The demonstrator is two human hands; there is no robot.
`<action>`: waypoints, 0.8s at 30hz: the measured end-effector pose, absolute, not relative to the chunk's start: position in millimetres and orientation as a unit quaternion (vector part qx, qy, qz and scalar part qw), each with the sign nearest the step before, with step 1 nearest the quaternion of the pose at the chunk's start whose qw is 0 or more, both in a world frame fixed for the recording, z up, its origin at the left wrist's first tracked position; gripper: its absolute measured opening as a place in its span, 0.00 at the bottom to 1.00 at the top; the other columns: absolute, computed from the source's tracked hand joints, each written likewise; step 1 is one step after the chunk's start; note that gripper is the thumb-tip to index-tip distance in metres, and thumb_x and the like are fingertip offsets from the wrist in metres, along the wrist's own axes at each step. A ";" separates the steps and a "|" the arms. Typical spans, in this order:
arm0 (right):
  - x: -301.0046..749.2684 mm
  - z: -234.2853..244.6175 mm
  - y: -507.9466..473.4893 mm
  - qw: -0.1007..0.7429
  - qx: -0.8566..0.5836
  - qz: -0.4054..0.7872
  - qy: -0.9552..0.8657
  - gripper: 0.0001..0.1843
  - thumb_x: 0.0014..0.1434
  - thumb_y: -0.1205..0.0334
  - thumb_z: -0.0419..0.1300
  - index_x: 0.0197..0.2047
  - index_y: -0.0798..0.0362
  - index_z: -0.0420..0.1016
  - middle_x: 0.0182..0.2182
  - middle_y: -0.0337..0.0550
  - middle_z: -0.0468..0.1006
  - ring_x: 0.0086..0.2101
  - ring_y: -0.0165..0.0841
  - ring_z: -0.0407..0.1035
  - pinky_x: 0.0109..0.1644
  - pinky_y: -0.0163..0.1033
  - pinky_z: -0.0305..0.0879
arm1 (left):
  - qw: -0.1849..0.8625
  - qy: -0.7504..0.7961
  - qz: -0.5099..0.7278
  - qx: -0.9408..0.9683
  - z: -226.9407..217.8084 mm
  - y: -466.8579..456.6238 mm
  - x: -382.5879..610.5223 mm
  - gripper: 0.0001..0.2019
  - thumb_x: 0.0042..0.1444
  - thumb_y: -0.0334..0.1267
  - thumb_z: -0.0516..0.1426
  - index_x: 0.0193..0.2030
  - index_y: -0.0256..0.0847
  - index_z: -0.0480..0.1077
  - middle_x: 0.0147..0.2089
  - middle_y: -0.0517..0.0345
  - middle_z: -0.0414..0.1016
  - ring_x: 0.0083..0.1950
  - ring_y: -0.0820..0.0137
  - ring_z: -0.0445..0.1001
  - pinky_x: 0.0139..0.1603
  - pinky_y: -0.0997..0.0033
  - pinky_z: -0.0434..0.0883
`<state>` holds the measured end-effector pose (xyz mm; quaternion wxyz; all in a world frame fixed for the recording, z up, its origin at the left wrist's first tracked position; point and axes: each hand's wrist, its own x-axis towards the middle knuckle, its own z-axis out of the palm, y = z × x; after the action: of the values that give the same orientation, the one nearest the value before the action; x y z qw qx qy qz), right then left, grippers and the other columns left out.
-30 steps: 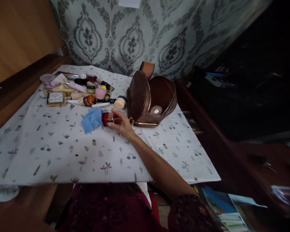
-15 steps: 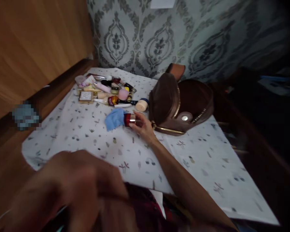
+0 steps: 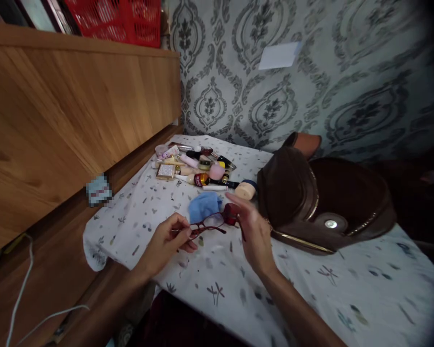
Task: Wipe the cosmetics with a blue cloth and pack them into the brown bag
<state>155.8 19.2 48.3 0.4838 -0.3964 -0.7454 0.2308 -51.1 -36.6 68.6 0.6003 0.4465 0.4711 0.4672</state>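
Note:
My left hand (image 3: 168,240) is closed in a pinch on one end of a pair of dark red-framed eyeglasses (image 3: 207,225), held just above the patterned tablecloth (image 3: 217,284). My right hand (image 3: 252,234) is at the other end of the glasses with its fingers stretched out and slightly blurred. One temple arm hangs in front of its palm. A small red bottle (image 3: 232,213) sits just behind the glasses. A blue cloth (image 3: 203,205) lies beside it.
A heap of cosmetics (image 3: 197,166) lies at the table's far left. An open brown bag (image 3: 325,202) stands to the right. A wooden panel (image 3: 68,120) runs along the left, with a red basket (image 3: 119,19) on top. White cables (image 3: 25,289) hang at lower left.
The view swung left and up. My left hand came in holding the eyeglasses. My right hand let go of the red bottle and moved to the glasses.

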 end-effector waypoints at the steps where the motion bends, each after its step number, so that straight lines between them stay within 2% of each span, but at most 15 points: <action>1: 149.8 51.7 14.9 0.465 -0.366 0.224 -0.775 0.25 0.71 0.55 0.38 0.64 0.35 0.66 0.60 0.43 0.70 0.61 0.48 0.63 0.62 0.61 0.63 | 0.601 0.467 0.470 0.447 66.8 -36.1 -48.3 0.22 0.50 0.56 0.65 0.36 0.40 0.66 0.36 0.58 0.77 0.33 0.68 0.80 0.34 0.69 0.78; 3: 140.7 51.9 9.6 0.430 -0.333 0.184 -0.819 0.20 0.69 0.56 0.48 0.59 0.38 0.74 0.57 0.46 0.74 0.59 0.50 0.64 0.60 0.63 0.62 | 0.618 0.446 0.480 0.435 64.8 -35.6 -41.9 0.23 0.52 0.58 0.63 0.39 0.40 0.68 0.37 0.57 0.77 0.34 0.68 0.80 0.34 0.69 0.78; 6: 136.1 42.2 7.4 0.374 -0.336 0.130 -0.854 0.19 0.69 0.57 0.51 0.59 0.40 0.74 0.57 0.48 0.74 0.60 0.51 0.62 0.59 0.65 0.61 | 0.662 0.413 0.482 0.399 62.1 -35.5 -35.4 0.25 0.53 0.62 0.61 0.43 0.40 0.70 0.40 0.53 0.78 0.36 0.66 0.80 0.33 0.69 0.78; 9: 138.6 35.2 6.6 0.353 -0.322 0.103 -0.872 0.23 0.68 0.56 0.52 0.65 0.39 0.67 0.61 0.47 0.71 0.63 0.51 0.58 0.65 0.68 0.52 | 0.669 0.422 0.465 0.398 57.0 -33.1 -37.9 0.25 0.50 0.57 0.65 0.44 0.39 0.71 0.42 0.52 0.78 0.39 0.65 0.80 0.37 0.68 0.78; 11: 141.7 35.6 5.9 0.365 -0.317 0.085 -0.871 0.28 0.67 0.56 0.54 0.69 0.39 0.59 0.65 0.46 0.66 0.65 0.50 0.55 0.67 0.68 0.46 | 0.627 0.446 0.470 0.432 52.6 -28.7 -47.8 0.23 0.50 0.55 0.65 0.44 0.39 0.72 0.44 0.52 0.78 0.40 0.64 0.80 0.40 0.65 0.78; 14: 148.2 39.3 7.4 0.409 -0.334 0.086 -0.845 0.31 0.67 0.59 0.55 0.71 0.40 0.53 0.67 0.48 0.62 0.66 0.48 0.55 0.68 0.64 0.50 | 0.447 0.530 0.503 0.516 46.8 -17.3 -78.4 0.18 0.57 0.53 0.61 0.45 0.41 0.71 0.44 0.53 0.78 0.40 0.63 0.81 0.42 0.64 0.77; 17: 155.4 39.4 12.1 0.429 -0.355 0.102 -0.824 0.26 0.67 0.61 0.55 0.67 0.42 0.61 0.63 0.49 0.68 0.63 0.46 0.61 0.65 0.60 0.58 | 0.159 0.636 0.475 0.587 45.6 -0.2 -123.7 0.12 0.63 0.45 0.55 0.49 0.43 0.71 0.46 0.52 0.78 0.43 0.61 0.79 0.46 0.61 0.75; 20: 158.5 35.0 16.1 0.433 -0.365 0.115 -0.816 0.20 0.67 0.60 0.55 0.61 0.44 0.69 0.59 0.50 0.72 0.59 0.45 0.67 0.62 0.58 0.64 | -0.056 0.686 0.382 0.617 51.2 23.4 -167.2 0.13 0.66 0.37 0.49 0.52 0.38 0.69 0.51 0.44 0.76 0.53 0.56 0.76 0.56 0.56 0.71; 22: 157.9 31.9 17.2 0.433 -0.365 0.119 -0.816 0.17 0.67 0.59 0.55 0.58 0.47 0.71 0.57 0.51 0.74 0.57 0.45 0.68 0.60 0.56 0.67 | -0.126 0.748 0.237 0.607 56.6 41.4 -187.4 0.16 0.68 0.33 0.45 0.57 0.34 0.66 0.53 0.39 0.73 0.54 0.53 0.75 0.55 0.55 0.71; 24: 156.7 29.7 17.7 0.431 -0.360 0.114 -0.819 0.16 0.67 0.59 0.55 0.57 0.49 0.73 0.56 0.52 0.74 0.57 0.46 0.69 0.59 0.56 0.68 | -0.143 0.792 0.133 0.579 60.6 58.9 -199.8 0.20 0.66 0.27 0.42 0.62 0.29 0.62 0.55 0.34 0.70 0.51 0.52 0.77 0.50 0.53 0.73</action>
<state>156.7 17.7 29.7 0.4313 -0.3600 -0.8193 0.1143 -199.8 58.9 60.6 -0.1431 0.5787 0.7918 0.1329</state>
